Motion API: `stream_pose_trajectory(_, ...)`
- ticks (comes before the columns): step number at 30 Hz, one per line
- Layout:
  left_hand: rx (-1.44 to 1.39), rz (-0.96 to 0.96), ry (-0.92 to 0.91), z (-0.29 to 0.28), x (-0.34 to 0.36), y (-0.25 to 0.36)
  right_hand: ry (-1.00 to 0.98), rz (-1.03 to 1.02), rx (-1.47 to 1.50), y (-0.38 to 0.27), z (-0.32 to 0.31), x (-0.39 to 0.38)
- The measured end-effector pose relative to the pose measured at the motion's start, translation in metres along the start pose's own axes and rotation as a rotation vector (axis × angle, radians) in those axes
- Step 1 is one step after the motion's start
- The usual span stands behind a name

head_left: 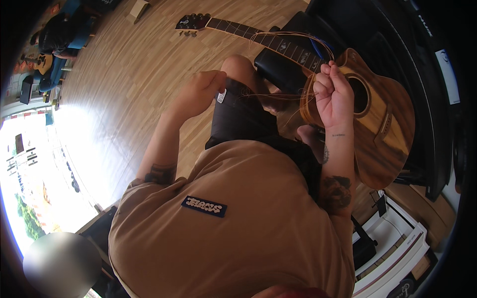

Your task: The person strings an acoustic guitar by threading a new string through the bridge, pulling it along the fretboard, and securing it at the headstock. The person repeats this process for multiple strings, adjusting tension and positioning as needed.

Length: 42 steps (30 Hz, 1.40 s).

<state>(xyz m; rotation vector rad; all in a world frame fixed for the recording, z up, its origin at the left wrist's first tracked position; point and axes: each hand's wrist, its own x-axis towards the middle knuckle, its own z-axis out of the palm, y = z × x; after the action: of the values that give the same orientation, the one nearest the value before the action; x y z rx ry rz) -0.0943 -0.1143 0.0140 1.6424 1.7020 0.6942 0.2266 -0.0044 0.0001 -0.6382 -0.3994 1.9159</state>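
Observation:
An acoustic guitar (387, 124) of brown wood lies across a black bench, its neck (263, 37) reaching up-left to a dark headstock (193, 22). My right hand (332, 92) is closed over a bundle of loose thin bronze strings (298, 37) beside the sound hole (360, 94); the strings loop up over the neck. My left hand (201, 92) is held over my knee, fingers curled, pinching the other ends of the strings (263, 97) that run across to the right hand.
A black padded bench (283, 69) sits under the guitar neck. Light wooden floor (129, 89) spreads left. A seated person (57, 35) with another guitar is far at upper left. White boxes (397, 248) stand at lower right.

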Motion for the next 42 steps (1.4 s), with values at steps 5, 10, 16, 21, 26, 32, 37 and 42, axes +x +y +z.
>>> stream_pose_trajectory(5,0.212,-0.138,0.242,-0.011,0.002,0.000,0.076,-0.087,-0.106,0.003,0.007,-0.003)
stream_pose_trajectory(10,0.149,-0.201,0.033,-0.007,0.001,-0.006,0.034,-0.102,-0.068,0.015,0.000,0.002)
stream_pose_trajectory(16,-0.071,0.005,-0.439,0.005,-0.008,0.001,0.102,-0.133,-0.142,0.036,0.021,-0.007)
stream_pose_trajectory(21,-0.101,0.111,-0.468,0.010,-0.009,-0.005,-0.139,-0.096,-0.464,0.034,0.023,-0.011)
stream_pose_trajectory(26,-0.192,-0.058,-0.393,0.004,-0.007,0.000,-0.352,-0.087,-1.158,0.048,0.034,-0.024)
stream_pose_trajectory(32,-0.371,0.007,-0.267,0.013,-0.006,-0.004,-0.601,-0.243,-1.525,0.073,0.043,-0.031)
stream_pose_trajectory(37,-0.297,-0.017,-0.313,0.009,-0.006,-0.003,-0.479,0.007,-1.350,0.083,0.034,-0.026)
stream_pose_trajectory(42,-0.506,-0.023,-0.330,0.008,-0.008,0.002,-0.543,0.050,-1.460,0.074,0.049,-0.029)
